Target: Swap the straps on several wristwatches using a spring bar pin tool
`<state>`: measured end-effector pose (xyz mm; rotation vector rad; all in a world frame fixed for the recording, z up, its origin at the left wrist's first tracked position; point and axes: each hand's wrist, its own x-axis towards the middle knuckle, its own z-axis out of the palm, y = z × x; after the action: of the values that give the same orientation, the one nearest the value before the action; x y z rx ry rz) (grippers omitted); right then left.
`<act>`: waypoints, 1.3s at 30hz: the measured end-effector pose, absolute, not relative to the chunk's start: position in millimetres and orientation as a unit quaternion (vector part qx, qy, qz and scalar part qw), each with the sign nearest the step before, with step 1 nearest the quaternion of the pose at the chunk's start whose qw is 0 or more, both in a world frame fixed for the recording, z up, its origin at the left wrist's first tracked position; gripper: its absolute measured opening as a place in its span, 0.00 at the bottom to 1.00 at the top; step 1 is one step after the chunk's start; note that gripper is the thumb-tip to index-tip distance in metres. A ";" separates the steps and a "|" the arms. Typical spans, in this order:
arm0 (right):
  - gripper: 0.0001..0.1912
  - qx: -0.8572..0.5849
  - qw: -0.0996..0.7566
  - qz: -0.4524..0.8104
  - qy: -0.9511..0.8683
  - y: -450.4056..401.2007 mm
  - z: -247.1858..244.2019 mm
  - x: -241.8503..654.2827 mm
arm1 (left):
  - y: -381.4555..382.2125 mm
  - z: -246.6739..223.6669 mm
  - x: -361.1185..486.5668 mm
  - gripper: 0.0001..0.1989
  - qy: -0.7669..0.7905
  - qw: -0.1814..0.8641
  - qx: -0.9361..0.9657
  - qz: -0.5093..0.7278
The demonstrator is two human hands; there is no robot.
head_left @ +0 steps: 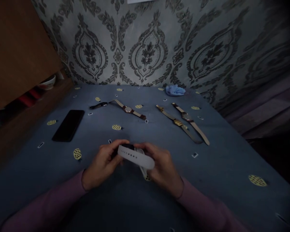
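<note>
Watch, white-strapped, is held above the table, fingers of the left hand and right hand pinching it from both sides, probably steadying the bendy strap, other watches lying beyond, seemingly parked aside.

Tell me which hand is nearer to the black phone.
Left. The left hand is to the near right of the black phone, apart from it; the right hand is farther right, across the white strap.

No text can be read. Small white-framed marks printed on the blue tablecloth resemble lettering, too small and blurred to make out.
</note>
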<state>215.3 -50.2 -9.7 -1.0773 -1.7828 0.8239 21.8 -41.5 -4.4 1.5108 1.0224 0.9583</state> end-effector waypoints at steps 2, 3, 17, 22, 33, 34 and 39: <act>0.07 -0.451 0.450 0.404 -0.657 -51.1 -5.0 212.2 | -41.4 -4.0 22.8 0.14 0.431 0.547 0.593 0.404; 0.08 -0.459 0.450 0.444 -0.624 -51.6 -2.5 210.7 | -41.1 -3.8 23.5 0.15 0.432 0.567 0.572 0.406; 0.13 -0.451 0.467 0.526 -0.549 -46.5 -2.0 211.1 | -40.9 -4.9 27.4 0.21 0.424 0.606 0.525 0.421; 0.05 -0.419 0.486 0.397 -0.656 -53.5 -9.8 211.5 | -41.9 -5.9 25.8 0.16 0.438 0.571 0.558 0.414; 0.05 -0.420 0.454 0.523 -0.587 -52.4 -3.8 210.1 | -40.1 -2.7 22.3 0.12 0.409 0.574 0.607 0.367; 0.05 -0.415 0.456 0.523 -0.589 -52.4 -4.9 210.0 | -39.2 -3.7 22.1 0.12 0.399 0.582 0.608 0.364; 0.09 -0.416 0.469 0.541 -0.561 -50.8 -9.1 209.6 | -33.9 -7.4 20.6 0.15 0.382 0.613 0.585 0.370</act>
<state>209.6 -50.8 -9.1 -1.0205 -1.3744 1.3254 20.6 -33.9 -7.4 1.3487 0.8805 0.8529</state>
